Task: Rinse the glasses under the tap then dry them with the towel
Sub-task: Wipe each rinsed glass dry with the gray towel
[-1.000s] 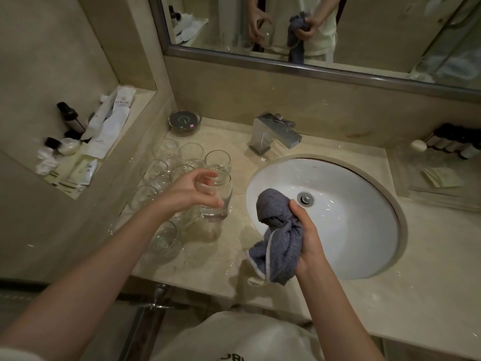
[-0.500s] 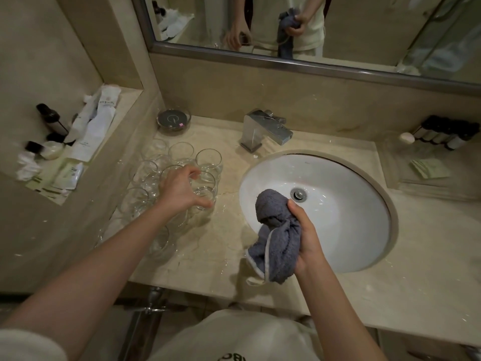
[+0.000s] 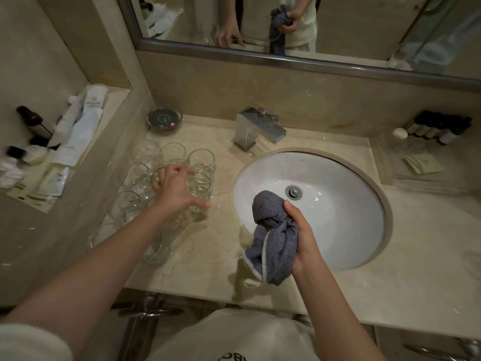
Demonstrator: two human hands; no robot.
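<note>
Several clear glasses (image 3: 172, 152) stand crowded on the beige counter (image 3: 208, 251) left of the white sink (image 3: 346, 220). My left hand (image 3: 173, 187) reaches over them from above, and its fingers and thumb curl round the rim of one glass (image 3: 201, 196) at the group's right edge, which stands on the counter. My right hand (image 3: 304, 237) grips a bunched grey towel (image 3: 272, 235) over the sink's front left rim. The chrome tap (image 3: 256, 128) behind the sink shows no running water.
A small dark round dish (image 3: 164, 118) sits at the back of the counter. Toiletry tubes and bottles (image 3: 78, 131) fill the recessed shelf on the left. Dark bottles (image 3: 440, 128) and a clear tray (image 3: 421, 175) stand right of the sink. The mirror (image 3: 338, 27) hangs above.
My left hand has brought the glass down from mid-air and to the left, onto the counter among the others. The right hand with the towel has stayed put.
</note>
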